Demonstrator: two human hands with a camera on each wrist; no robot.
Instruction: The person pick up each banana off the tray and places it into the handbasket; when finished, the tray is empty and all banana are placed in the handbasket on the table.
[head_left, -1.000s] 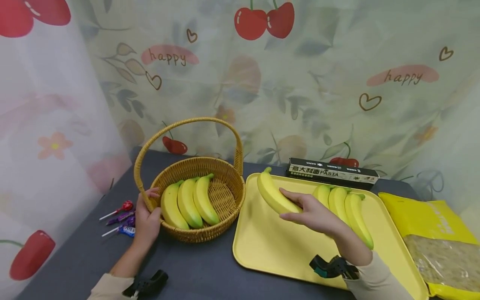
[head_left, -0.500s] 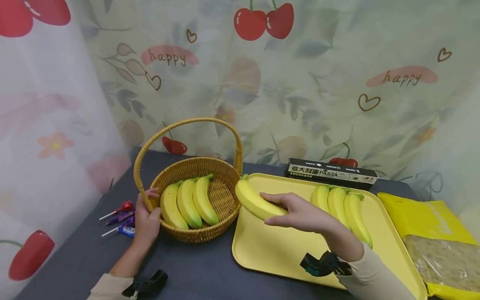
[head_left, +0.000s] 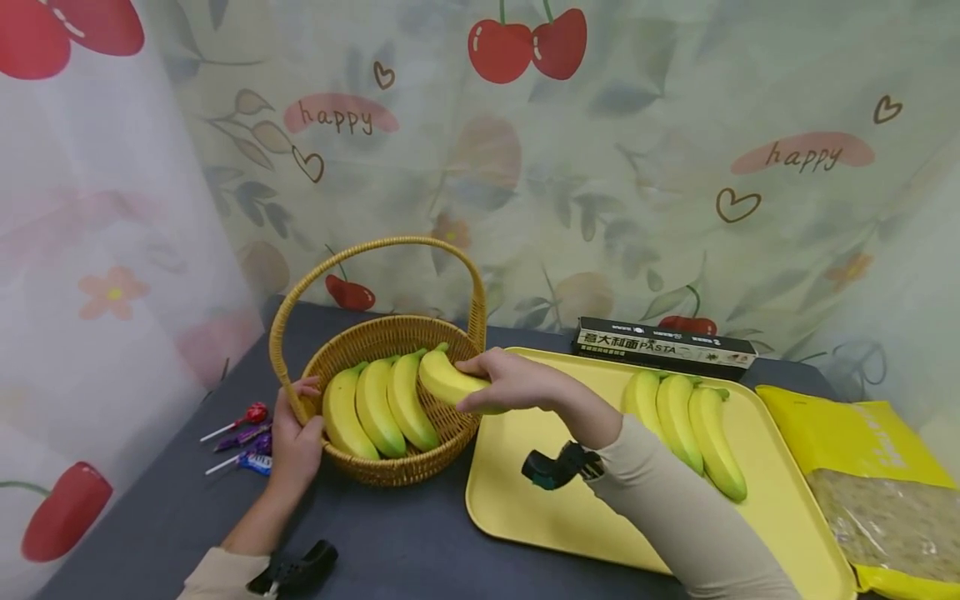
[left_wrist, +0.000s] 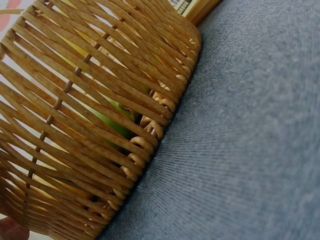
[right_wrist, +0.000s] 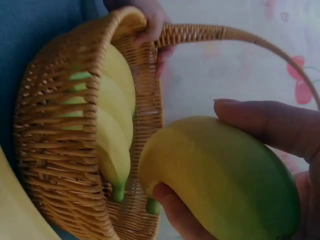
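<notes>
My right hand [head_left: 517, 382] pinches a yellow banana [head_left: 447, 379] between thumb and fingers, over the right side of a wicker basket [head_left: 390, 472]. In the right wrist view the same banana [right_wrist: 210, 170] fills the foreground, its green stem pointing toward the basket opening. Three bananas [head_left: 372, 404] lie side by side inside the basket. My left hand [head_left: 295, 437] grips the basket's left rim at the foot of the arched handle. From the left wrist, the woven wall [left_wrist: 90, 100] hides most of what lies inside.
A yellow tray [head_left: 555, 500] right of the basket carries three bananas [head_left: 682, 417]. Behind it lies a black pasta box [head_left: 663, 348]; a yellow bag [head_left: 877, 475] sits at the far right. Several wrapped sweets and lollipops [head_left: 251, 442] lie left of the basket.
My right hand has carried the banana leftward from above the tray to over the basket's right side. The left hand has stayed on the rim.
</notes>
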